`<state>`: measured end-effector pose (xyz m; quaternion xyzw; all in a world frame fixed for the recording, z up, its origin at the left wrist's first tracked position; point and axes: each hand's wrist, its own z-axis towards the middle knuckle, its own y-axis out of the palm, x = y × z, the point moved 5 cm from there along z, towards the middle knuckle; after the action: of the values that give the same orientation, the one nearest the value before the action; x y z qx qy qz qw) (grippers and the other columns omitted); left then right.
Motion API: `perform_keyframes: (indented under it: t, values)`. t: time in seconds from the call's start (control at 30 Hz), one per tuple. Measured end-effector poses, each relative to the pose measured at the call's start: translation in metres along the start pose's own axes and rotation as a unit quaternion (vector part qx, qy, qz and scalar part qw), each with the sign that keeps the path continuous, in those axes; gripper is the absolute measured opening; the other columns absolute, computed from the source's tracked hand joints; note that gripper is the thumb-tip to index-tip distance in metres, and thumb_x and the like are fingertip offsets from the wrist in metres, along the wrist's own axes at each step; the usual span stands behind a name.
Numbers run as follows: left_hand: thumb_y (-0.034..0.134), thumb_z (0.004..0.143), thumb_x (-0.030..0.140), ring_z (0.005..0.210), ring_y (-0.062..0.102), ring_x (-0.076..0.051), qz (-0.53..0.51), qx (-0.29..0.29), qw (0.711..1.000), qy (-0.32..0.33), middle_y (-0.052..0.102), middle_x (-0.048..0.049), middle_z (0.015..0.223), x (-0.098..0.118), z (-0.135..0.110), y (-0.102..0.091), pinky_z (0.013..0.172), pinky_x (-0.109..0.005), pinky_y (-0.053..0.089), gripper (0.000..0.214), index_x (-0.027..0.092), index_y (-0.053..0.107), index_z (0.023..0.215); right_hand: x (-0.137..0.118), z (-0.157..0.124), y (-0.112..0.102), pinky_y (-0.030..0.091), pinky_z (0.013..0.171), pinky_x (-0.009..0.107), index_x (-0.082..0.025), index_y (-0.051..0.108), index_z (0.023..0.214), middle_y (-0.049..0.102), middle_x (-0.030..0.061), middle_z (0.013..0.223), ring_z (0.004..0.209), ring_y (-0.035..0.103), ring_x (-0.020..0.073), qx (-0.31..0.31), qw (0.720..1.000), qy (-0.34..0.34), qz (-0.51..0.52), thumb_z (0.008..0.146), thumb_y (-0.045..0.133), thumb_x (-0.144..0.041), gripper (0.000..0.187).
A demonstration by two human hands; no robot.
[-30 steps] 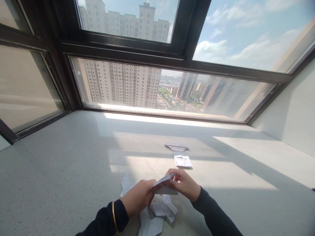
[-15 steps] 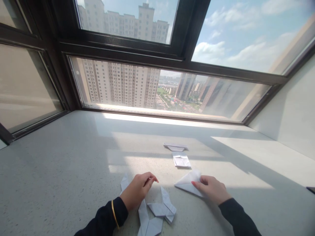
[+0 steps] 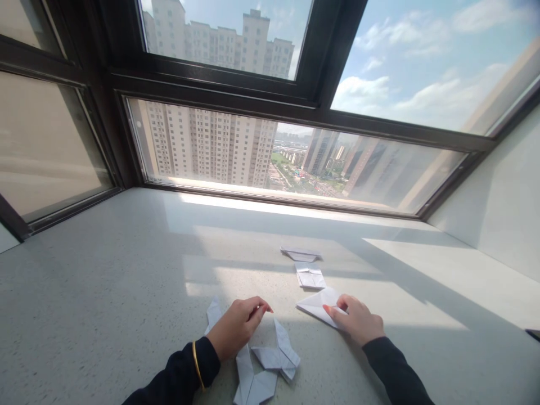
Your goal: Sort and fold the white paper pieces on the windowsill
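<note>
You have bright daylight coming through the window (image 3: 295, 109), throwing sunlit patches and slanting shadow bands over the speckled sill (image 3: 126, 292) below it. The apartment tower (image 3: 219, 140) beyond it looks hazy; wide-angle stretch skews your wall (image 3: 510, 191) beside it.

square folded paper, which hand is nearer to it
Right. The right hand is close by, on the near right side of the square folded paper; the left hand is farther off, to its near left.
</note>
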<state>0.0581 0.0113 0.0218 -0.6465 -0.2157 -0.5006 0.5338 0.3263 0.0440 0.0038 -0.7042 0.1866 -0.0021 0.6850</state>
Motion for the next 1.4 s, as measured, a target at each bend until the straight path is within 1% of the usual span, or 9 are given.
perform_keyframes:
  t: [0.13, 0.3, 0.37, 0.47, 0.6, 0.77, 0.97, 1.17, 1.4]
  values:
    - [0.032, 0.083, 0.036, 0.063, 0.049, -0.013, -0.005, 0.000, 1.000, 0.001, 0.060, -0.0021, 0.073, 0.000, -0.001, 0.000, 0.059, -0.022, 0.035, 0.033, 0.018, 0.060, 0.085, 0.010, -0.001, -0.003, 0.034, 0.064, 0.038, -0.022, 0.047, 0.071, 0.054, 0.0047, 0.083, 0.084, 0.051, 0.0266, 0.071, 0.997, 0.028, 0.003, 0.057, 0.052, -0.049, 0.031]
    - [0.031, 0.084, 0.037, 0.052, 0.041, -0.010, -0.010, 0.016, 1.000, -0.004, 0.054, 0.0005, 0.064, -0.002, 0.000, -0.001, 0.050, -0.021, 0.031, 0.033, 0.018, 0.058, 0.088, -0.008, -0.017, -0.037, 0.036, 0.064, 0.040, -0.022, 0.041, 0.083, 0.051, 0.0040, 0.081, 0.068, 0.052, 0.0223, 0.217, 0.973, -0.030, 0.068, 0.064, 0.048, -0.054, 0.038]
    - [0.031, 0.084, 0.036, 0.049, 0.038, -0.009, -0.012, 0.032, 0.999, -0.003, 0.050, 0.0018, 0.060, -0.002, 0.001, -0.002, 0.048, -0.020, 0.029, 0.033, 0.018, 0.058, 0.088, -0.035, -0.025, -0.046, 0.038, 0.060, 0.034, -0.021, 0.039, 0.091, 0.051, 0.0013, 0.075, 0.055, 0.050, 0.0161, 0.179, 0.969, -0.110, 0.129, 0.069, 0.045, -0.053, 0.039]
    - [0.031, 0.084, 0.035, 0.047, 0.038, -0.009, -0.012, 0.052, 0.999, 0.002, 0.047, 0.0028, 0.056, -0.001, 0.001, -0.006, 0.046, -0.020, 0.029, 0.033, 0.017, 0.057, 0.089, -0.089, -0.040, -0.034, 0.038, 0.054, 0.028, -0.020, 0.044, 0.090, 0.052, 0.0004, 0.069, 0.055, 0.050, 0.0148, -0.031, 0.960, -0.258, 0.107, 0.076, 0.039, -0.049, 0.032]
    - [0.031, 0.084, 0.033, 0.047, 0.042, -0.010, -0.010, 0.071, 0.997, 0.015, 0.046, 0.0035, 0.051, 0.004, 0.001, -0.012, 0.048, -0.020, 0.033, 0.033, 0.017, 0.057, 0.095, -0.136, -0.066, 0.004, 0.038, 0.053, 0.027, -0.020, 0.050, 0.091, 0.054, 0.0000, 0.071, 0.062, 0.052, 0.0184, -0.217, 0.902, -0.371, -0.041, 0.045, 0.070, -0.048, 0.057]
    - [0.030, 0.083, 0.034, 0.047, 0.042, -0.011, 0.050, 0.093, 0.994, 0.013, 0.042, 0.0057, 0.048, 0.006, 0.004, -0.032, 0.051, -0.021, 0.034, 0.034, 0.017, 0.051, 0.105, -0.150, -0.073, 0.032, 0.038, 0.059, 0.030, -0.017, 0.054, 0.065, 0.052, 0.0047, 0.080, 0.074, 0.050, 0.0222, -0.184, 0.878, -0.427, -0.116, 0.040, 0.076, -0.034, 0.037]
    - [0.037, 0.077, 0.038, 0.058, 0.049, -0.014, 0.163, 0.122, 0.975, -0.086, 0.050, 0.0026, 0.065, -0.021, 0.003, -0.070, 0.059, -0.025, 0.036, 0.038, 0.018, 0.044, 0.109, -0.152, -0.072, 0.029, 0.037, 0.060, 0.030, -0.020, 0.057, 0.074, 0.049, 0.0039, 0.084, 0.075, 0.045, 0.0207, -0.132, 0.882, -0.449, -0.052, 0.034, 0.079, -0.031, 0.047]
    - [0.056, 0.062, 0.040, 0.079, 0.049, -0.020, 0.263, 0.013, 0.961, -0.084, 0.053, -0.0032, 0.084, -0.029, 0.000, -0.065, 0.070, -0.029, 0.036, 0.044, 0.019, 0.050, 0.101, -0.156, -0.074, 0.024, 0.036, 0.065, 0.037, -0.020, 0.058, 0.053, 0.052, 0.0034, 0.084, 0.080, 0.046, 0.0240, -0.112, 0.875, -0.472, -0.012, 0.039, 0.079, -0.029, 0.027]
    - [0.064, 0.055, 0.039, 0.083, 0.047, -0.022, 0.277, -0.071, 0.948, -0.137, 0.057, -0.0030, 0.080, -0.027, -0.002, -0.064, 0.069, -0.027, 0.035, 0.032, 0.018, 0.057, 0.077, -0.157, -0.053, 0.010, 0.044, 0.062, 0.028, -0.018, 0.053, 0.067, 0.049, 0.0032, 0.085, 0.071, 0.052, 0.0139, -0.041, 0.875, -0.403, 0.267, 0.065, 0.062, -0.020, 0.009]
